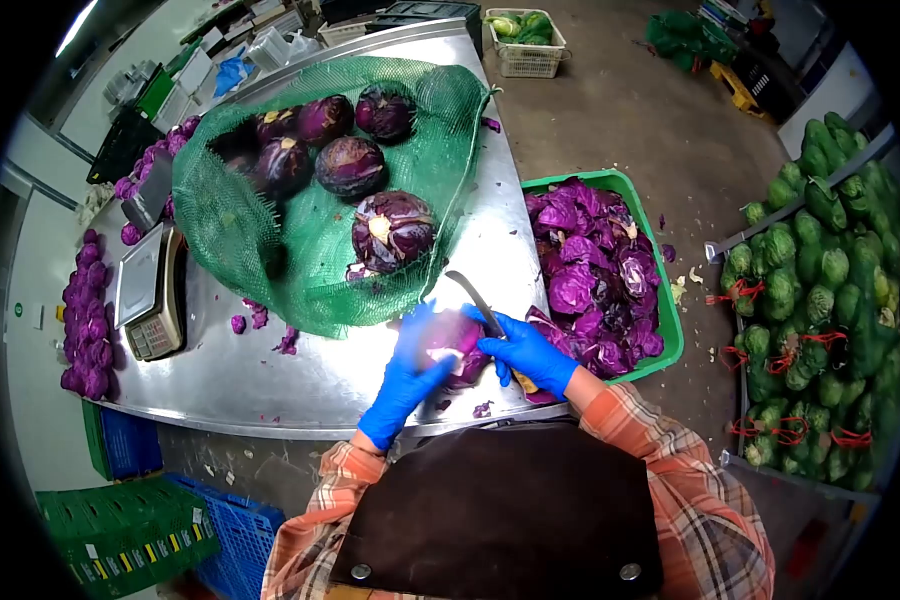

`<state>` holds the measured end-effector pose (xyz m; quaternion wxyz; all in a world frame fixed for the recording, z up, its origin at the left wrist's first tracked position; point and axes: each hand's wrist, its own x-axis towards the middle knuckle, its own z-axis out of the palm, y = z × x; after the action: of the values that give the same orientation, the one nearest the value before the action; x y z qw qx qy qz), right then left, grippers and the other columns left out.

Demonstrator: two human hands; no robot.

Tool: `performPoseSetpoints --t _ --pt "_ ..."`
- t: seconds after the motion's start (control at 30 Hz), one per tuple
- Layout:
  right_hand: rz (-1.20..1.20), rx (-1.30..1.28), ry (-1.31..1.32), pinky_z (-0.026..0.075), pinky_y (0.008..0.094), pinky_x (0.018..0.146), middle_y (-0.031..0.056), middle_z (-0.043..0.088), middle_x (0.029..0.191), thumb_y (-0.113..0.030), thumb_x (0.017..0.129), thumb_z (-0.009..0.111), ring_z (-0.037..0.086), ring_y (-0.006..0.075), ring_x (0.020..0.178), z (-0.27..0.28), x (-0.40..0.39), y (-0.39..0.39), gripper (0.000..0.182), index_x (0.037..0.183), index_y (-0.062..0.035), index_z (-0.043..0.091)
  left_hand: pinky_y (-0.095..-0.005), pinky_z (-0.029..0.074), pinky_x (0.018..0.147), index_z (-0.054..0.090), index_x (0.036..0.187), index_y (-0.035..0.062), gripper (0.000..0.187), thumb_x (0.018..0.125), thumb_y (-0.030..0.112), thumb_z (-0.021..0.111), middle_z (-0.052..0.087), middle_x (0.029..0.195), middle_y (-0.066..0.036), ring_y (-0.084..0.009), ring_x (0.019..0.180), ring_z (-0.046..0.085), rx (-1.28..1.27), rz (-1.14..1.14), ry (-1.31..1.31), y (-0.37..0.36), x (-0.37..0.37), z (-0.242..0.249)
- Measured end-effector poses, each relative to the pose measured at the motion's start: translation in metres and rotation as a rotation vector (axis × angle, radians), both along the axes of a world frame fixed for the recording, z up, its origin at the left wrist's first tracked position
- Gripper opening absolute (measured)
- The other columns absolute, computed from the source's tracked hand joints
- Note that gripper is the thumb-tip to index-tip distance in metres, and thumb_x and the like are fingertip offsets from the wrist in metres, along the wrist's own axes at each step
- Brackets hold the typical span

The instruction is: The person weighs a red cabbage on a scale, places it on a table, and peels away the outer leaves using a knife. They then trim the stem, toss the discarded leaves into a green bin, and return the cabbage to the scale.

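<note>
At the table's near edge my left hand (407, 375), in a blue glove, is closed round the left side of a purple cabbage (456, 350), slightly blurred. My right hand (530, 350), also gloved in blue, holds a curved knife (478, 303) by its handle at the cabbage's right side; the blade points up and left. Just beyond my hands, a green mesh bag (320, 290) lies open on the metal table (220, 375) with several dark purple cabbages (351, 166) in it. A green crate (673, 320) of purple leaves (573, 288) stands to the right.
A scale (154, 292) stands on the left of the table, beside stacked trimmed purple cabbages (88, 325). Far right, a rack holds green vegetables (820, 290) in netting. A white basket (526, 62) sits on the floor beyond. Green crates (125, 535) stand at lower left.
</note>
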<state>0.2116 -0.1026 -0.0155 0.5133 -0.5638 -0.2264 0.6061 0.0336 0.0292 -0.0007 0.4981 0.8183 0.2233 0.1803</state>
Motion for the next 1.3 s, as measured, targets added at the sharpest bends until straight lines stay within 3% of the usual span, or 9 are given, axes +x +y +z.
performPoseSetpoints --t 0.03,0.17,0.3,0.37,0.43,0.63,0.8,1.17,1.3 --pt "-0.014 -0.007 -0.028 0.045 0.0226 0.043 0.006 0.062 0.092 -0.011 0.092 0.053 0.048 0.0074 0.047 0.0 -0.003 0.001 0.053 0.143 -0.0189 0.04 -0.0402 0.037 0.105 0.034 0.144 0.0069 0.072 0.084 0.024 0.07 0.033 0.148 -0.02 -0.0284 0.133 0.039 0.393 -0.115 0.127 0.002 -0.001 -0.006" --pt "-0.055 0.003 -0.096 0.045 0.0202 0.047 0.0041 0.064 0.095 -0.013 0.095 0.052 0.051 0.0055 0.051 -0.023 0.009 -0.004 0.044 0.138 -0.0125 0.046 -0.0409 0.039 0.103 0.037 0.143 0.0057 0.079 0.079 0.034 0.075 0.049 0.133 -0.023 -0.0341 0.123 0.049 -0.074 0.114 -0.044 0.001 -0.005 -0.015" --pt "-0.028 -0.087 -0.24 0.044 0.0224 0.044 0.0043 0.064 0.093 -0.019 0.096 0.052 0.048 0.0068 0.048 -0.022 0.002 -0.004 0.046 0.141 -0.0183 0.043 -0.0422 0.043 0.098 0.039 0.141 0.0044 0.093 0.068 0.045 0.081 0.055 0.122 -0.021 -0.035 0.111 0.056 -0.038 0.201 0.352 0.003 -0.002 0.016" --pt "0.055 -0.066 -0.254 0.045 0.0235 0.043 0.0052 0.059 0.079 -0.024 0.097 0.052 0.048 0.0081 0.047 0.005 -0.007 -0.007 0.049 0.144 -0.0214 0.039 -0.0424 0.043 0.095 0.037 0.143 0.0067 0.099 0.064 0.044 0.085 0.049 0.121 -0.018 -0.0296 0.112 0.05 0.372 0.186 0.304 0.001 -0.002 0.003" --pt "0.027 -0.059 -0.191 0.046 0.0232 0.043 0.0063 0.057 0.076 -0.03 0.098 0.05 0.049 0.0087 0.048 0.003 -0.009 -0.006 0.048 0.144 -0.0211 0.038 -0.0441 0.041 0.098 0.032 0.145 0.0064 0.106 0.061 0.043 0.086 0.048 0.126 -0.021 -0.0331 0.113 0.049 0.327 0.119 0.039 0.0 0.007 -0.005" --pt "0.062 -0.128 -0.33 0.046 0.0242 0.043 0.0084 0.06 0.088 -0.044 0.099 0.043 0.049 0.0107 0.048 -0.014 -0.001 0.014 0.052 0.143 -0.0184 0.039 -0.0489 0.039 0.098 0.023 0.146 0.0014 0.12 0.056 0.049 0.086 0.05 0.123 -0.026 -0.0419 0.114 0.047 0.376 0.12 0.384 -0.015 0.017 0.022" --pt "0.081 0.111 -0.761 0.036 0.0347 0.105 0.0218 0.039 0.144 -0.028 0.1 0.044 0.042 0.0312 0.131 -0.021 -0.004 0.001 0.052 0.142 0.0007 0.035 -0.0467 0.043 0.097 0.017 0.145 -0.0036 0.123 0.058 0.051 0.085 0.032 0.14 -0.034 -0.0444 0.118 0.048 0.494 0.252 0.344 -0.033 0.031 -0.003" --pt "-0.058 0.091 -0.832 0.05 0.0409 0.076 0.0177 0.062 0.113 -0.037 0.101 0.037 0.064 0.0333 0.095 -0.048 0.012 0.013 0.044 0.13 -0.0052 0.048 -0.0442 0.046 0.094 0.017 0.145 -0.0028 0.118 0.061 0.045 0.085 0.026 0.143 -0.035 -0.0453 0.124 0.044 0.462 0.245 0.368 -0.045 0.037 0.003" --pt "-0.032 0.169 -0.884 0.052 0.0327 0.062 0.0163 0.063 0.097 -0.041 0.098 0.047 0.06 0.0201 0.065 -0.088 0.019 0.007 0.052 0.136 -0.0057 0.043 -0.0443 0.04 0.102 0.024 0.145 0.0012 0.109 0.063 0.038 0.086 0.032 0.145 -0.026 -0.0423 0.127 0.042 0.207 0.345 0.278 -0.045 0.021 0.006"
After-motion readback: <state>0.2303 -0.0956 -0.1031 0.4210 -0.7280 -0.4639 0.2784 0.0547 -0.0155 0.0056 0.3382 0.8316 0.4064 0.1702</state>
